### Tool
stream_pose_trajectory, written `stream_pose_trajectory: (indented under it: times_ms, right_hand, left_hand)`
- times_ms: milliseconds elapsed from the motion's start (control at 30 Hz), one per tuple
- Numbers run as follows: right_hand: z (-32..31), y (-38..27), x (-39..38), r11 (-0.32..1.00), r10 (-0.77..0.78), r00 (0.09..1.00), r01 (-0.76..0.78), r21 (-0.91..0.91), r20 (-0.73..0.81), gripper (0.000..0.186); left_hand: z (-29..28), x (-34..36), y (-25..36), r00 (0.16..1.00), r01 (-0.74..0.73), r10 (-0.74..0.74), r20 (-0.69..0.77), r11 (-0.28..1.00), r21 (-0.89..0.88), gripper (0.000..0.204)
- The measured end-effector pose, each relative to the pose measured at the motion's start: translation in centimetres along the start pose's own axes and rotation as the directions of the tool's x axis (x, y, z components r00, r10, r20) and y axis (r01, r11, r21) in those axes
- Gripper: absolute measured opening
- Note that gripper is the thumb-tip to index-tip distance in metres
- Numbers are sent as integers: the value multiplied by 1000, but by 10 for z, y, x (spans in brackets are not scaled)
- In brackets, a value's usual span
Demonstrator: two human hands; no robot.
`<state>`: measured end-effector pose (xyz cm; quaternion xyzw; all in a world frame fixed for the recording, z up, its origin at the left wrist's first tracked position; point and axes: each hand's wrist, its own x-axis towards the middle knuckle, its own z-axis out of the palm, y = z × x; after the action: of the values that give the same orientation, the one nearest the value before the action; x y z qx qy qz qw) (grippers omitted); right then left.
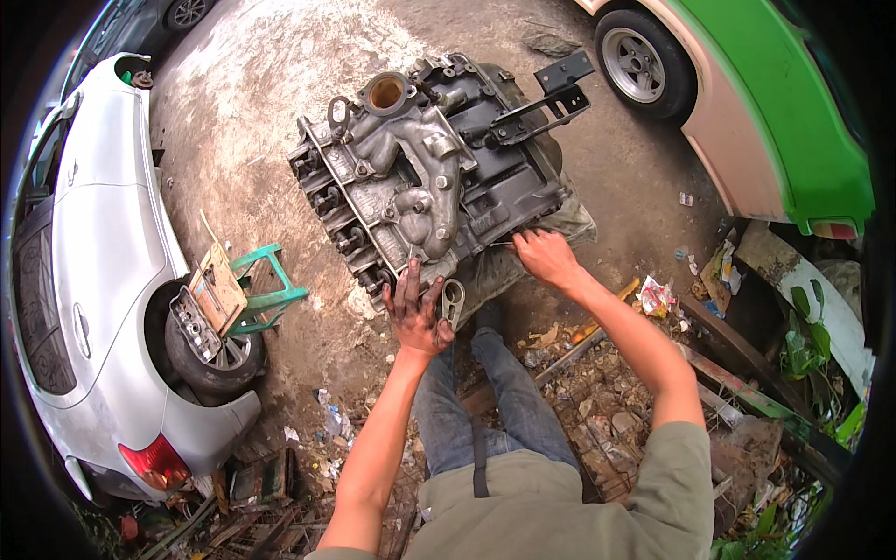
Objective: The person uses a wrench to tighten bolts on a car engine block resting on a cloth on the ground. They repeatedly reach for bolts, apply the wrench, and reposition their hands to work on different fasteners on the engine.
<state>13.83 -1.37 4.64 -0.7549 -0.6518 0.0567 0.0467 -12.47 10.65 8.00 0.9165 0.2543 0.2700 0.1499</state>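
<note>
A greasy engine block (439, 177) stands in front of me, with a cast metal manifold (434, 182) and a round opening (385, 92) on its upper side. My left hand (417, 315), blackened with grease, rests its spread fingers against the near edge of the engine, beside a metal lifting eye (452, 299). Low on the engine's near right side, my right hand (541, 256) is closed around a thin metal rod-like tool (502, 245). The tool's far end is lost against the engine, so its kind cannot be made out. A black bracket (551, 101) juts from the engine's far right.
On the left is a silver car (117, 252); a green stool (266, 289) and a metal engine part (194, 322) are by its wheel. A green and pink vehicle (747, 103) stands at the right. Scrap wood (737, 373) and rubbish litter the ground near my legs.
</note>
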Motion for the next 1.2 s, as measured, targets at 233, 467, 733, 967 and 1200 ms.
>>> stream_pose_trajectory:
  times_ms: [233,467,733,967,1200]
  right_hand:
    - [19,-1,-12,955,272,953,-250,160,-134,29]
    - [88,-41,-12,546,570,820,-420,725,46,18]
    - [108,-89,-32,194,811,583,-351,916,52,21]
    - [96,-134,-19,-362,793,498,-76,929,350,25]
    - [83,-164,21,-521,805,431,186,833,407,25]
  left_hand:
    - [0,1,3,1000,19,-19,2,1000,-3,57]
    - [-2,1,2,1000,13,-13,15,1000,21,57]
    - [-2,2,4,1000,12,-12,11,1000,21,58]
    - [-4,3,5,999,12,-12,33,1000,-2,59]
    - [-3,5,5,1000,-9,9,10,1000,21,57]
